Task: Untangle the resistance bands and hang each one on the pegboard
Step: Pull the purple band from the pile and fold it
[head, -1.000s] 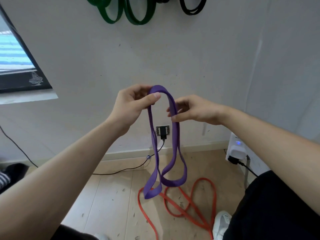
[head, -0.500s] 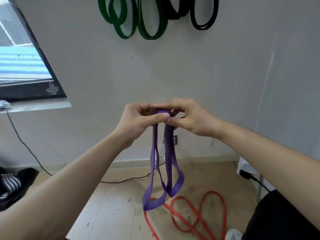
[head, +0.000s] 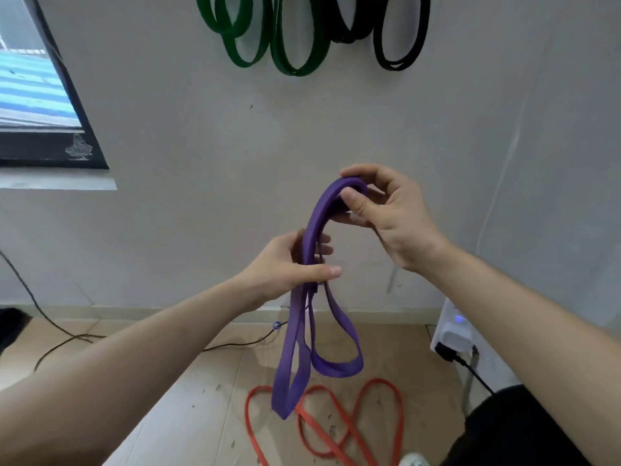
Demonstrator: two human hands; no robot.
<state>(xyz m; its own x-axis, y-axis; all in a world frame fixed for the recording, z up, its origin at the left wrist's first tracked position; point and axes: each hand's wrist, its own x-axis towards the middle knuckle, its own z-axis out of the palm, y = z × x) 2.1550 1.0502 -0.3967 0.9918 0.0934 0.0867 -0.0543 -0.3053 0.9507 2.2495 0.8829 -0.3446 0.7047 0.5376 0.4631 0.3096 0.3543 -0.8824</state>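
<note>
A purple resistance band hangs doubled in front of me, its loops dangling just above the floor. My right hand pinches the folded top of the band between thumb and fingers. Lower down, my left hand grips the gathered strands, thumb across them. An orange band lies coiled on the wooden floor under the purple loops. Green bands and black bands hang on the wall above; their hooks are out of frame.
A dark-framed window is at the left. A white plug adapter with a blue light sits at the right wall, with a black cable. Another cable trails along the floor. My dark trouser leg fills the lower right.
My right hand has lifted the band's top up and to the right. My left hand has slid down the strands, apart from the right. The view has tilted up, showing more of the hung bands.
</note>
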